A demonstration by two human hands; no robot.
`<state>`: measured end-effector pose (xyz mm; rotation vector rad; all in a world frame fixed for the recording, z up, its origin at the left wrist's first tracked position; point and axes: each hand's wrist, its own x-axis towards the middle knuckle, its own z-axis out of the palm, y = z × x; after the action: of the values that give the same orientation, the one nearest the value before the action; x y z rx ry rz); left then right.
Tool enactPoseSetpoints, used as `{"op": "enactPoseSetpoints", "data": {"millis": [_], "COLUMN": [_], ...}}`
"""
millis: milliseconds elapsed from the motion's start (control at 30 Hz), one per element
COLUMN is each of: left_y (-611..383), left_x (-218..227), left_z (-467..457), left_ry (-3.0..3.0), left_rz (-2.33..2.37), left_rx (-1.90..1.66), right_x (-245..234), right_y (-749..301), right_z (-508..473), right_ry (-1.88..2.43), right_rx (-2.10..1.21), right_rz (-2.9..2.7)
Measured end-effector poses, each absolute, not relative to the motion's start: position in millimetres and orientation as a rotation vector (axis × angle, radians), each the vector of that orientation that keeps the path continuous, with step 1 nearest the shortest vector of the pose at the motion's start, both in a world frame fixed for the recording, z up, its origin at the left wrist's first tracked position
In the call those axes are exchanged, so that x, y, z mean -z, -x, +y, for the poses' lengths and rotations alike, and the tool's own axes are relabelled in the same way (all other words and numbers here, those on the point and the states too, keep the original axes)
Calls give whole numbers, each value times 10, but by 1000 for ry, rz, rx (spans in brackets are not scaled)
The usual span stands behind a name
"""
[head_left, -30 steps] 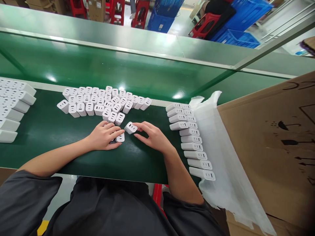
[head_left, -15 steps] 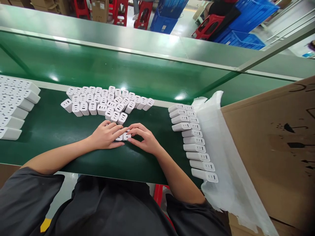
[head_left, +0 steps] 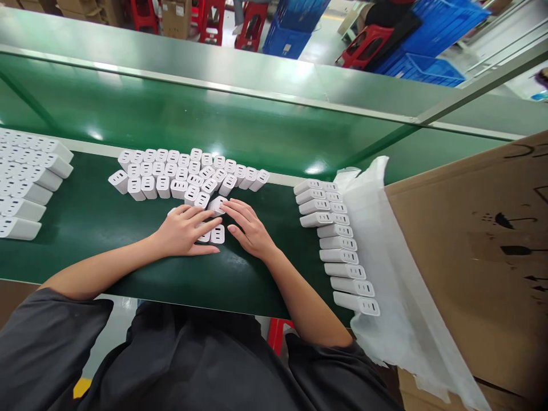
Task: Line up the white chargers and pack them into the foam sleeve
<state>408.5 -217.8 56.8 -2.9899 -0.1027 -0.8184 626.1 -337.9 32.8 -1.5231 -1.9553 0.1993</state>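
Observation:
In the head view my left hand [head_left: 182,231] lies flat, palm down, over a few white chargers at the middle of the green table; its fingers are stretched out. A white charger with slots on its end [head_left: 217,234] shows just beyond its fingertips, standing close to a partly covered one [head_left: 204,236]. My right hand [head_left: 250,231] has its fingers extended, with the tips at the side of a tilted white charger [head_left: 220,206]. The right thumb is apart from that charger. Behind both hands stands a loose cluster of similar chargers [head_left: 162,185].
Tight rows of chargers [head_left: 25,194] stand at the left. More chargers lie stacked in two columns [head_left: 342,257] at the right, beside white wrapping sheet [head_left: 385,274] and a large cardboard box [head_left: 475,240]. A green panel [head_left: 214,125] borders the table's far side.
My right hand has moved away from the charger by my left fingertips, up to one farther back, which now leans. The nearer charger is uncovered. My left hand stays nearly in place.

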Motion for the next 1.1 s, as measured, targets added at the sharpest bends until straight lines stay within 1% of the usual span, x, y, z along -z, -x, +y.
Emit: {"op": "enactPoseSetpoints", "data": {"millis": [167, 400, 533, 733, 800, 967, 1100], "left_y": [-4049, -4105, -4103, -4037, -4003, -3963, -3988], "left_x": [-623, -602, -584, -688, -742, -771, -697], "left_z": [-2134, -2222, -2187, -1985, -1908, -1832, -1856], "left_ry": [2933, 3128, 3243, 3144, 3154, 3261, 3261], "left_rz": [-351, -194, -155, -196, -136, 5, 52], "left_rx": [847, 815, 774, 813, 727, 361, 299], "right_x": [-336, -353, -395, -506, -534, -552, -503], "right_y": [-6238, -6217, -6284, -6505, -6540, -6433, -6288], "right_z": [-3406, -3393, -3407, -3516, -3544, -3549, -3540], "right_ry": [1533, 1531, 1547, 1449, 1390, 1274, 1346], "right_rx": [-186, -87, -154, -330, -406, -515, -490], "right_rz": [-1966, -2038, -2083, -1929, -1904, -1954, -1967]}}
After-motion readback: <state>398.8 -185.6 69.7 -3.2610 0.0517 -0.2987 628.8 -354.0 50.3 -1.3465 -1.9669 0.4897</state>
